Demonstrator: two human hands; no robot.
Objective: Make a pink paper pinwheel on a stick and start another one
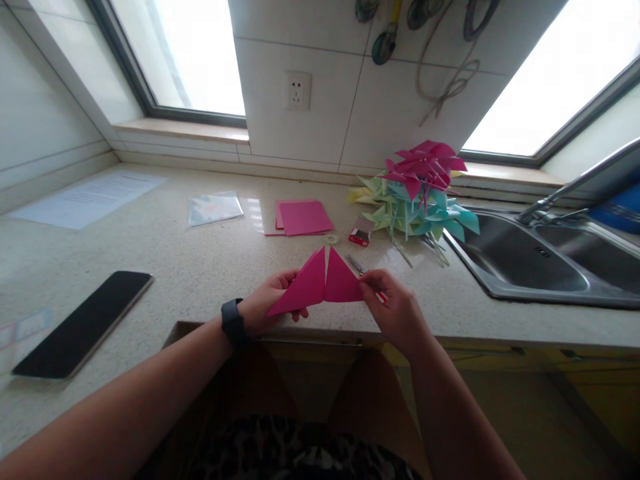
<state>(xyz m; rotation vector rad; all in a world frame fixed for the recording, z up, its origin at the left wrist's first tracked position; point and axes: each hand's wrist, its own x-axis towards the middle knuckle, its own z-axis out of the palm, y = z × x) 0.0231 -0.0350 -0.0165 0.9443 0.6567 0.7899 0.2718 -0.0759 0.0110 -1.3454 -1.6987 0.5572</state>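
A folded pink paper (320, 283) with two pointed flaps is held just above the counter's front edge. My left hand (267, 303), with a dark watch on the wrist, grips its left flap from underneath. My right hand (395, 307) pinches the right corner. Scissors (357, 265) lie on the counter just behind the paper, partly hidden by my right hand.
A stack of pink paper sheets (303, 217), a small red box (361, 233) and a pile of pink, green and blue paper pinwheels (420, 193) sit behind. A steel sink (545, 257) is at right, a black phone (85, 323) at left, a clear bag (215, 208) and a printed sheet (90, 199) farther back.
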